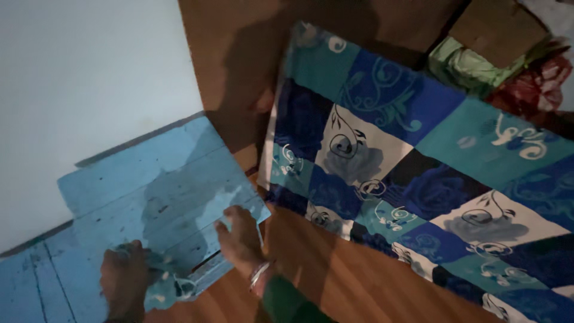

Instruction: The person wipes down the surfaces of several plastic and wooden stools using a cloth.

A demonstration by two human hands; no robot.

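At far left a pale wall is filling the upper corner, and below it a blue painted wooden board, built of planks with worn, chipped paint, is lying at a slant across the lower left of the view. The left hand is resting near the board's lower edge, its fingers curled over a crumpled light-blue cloth that is lying on the planks; how tightly it is gripping cannot be told in the dim light. Just to the right, the right hand is lying palm down with fingers spread on the board's right corner, also touching the cloth, and a metal bangle is circling its wrist above a green sleeve. Beyond the corner a brown wooden surface is showing. Further right a patchwork blanket of blue, teal, white and black floral squares is spreading toward the right edge. At the upper right corner, green fabric, red fabric and a brown cardboard piece are lying bunched together.
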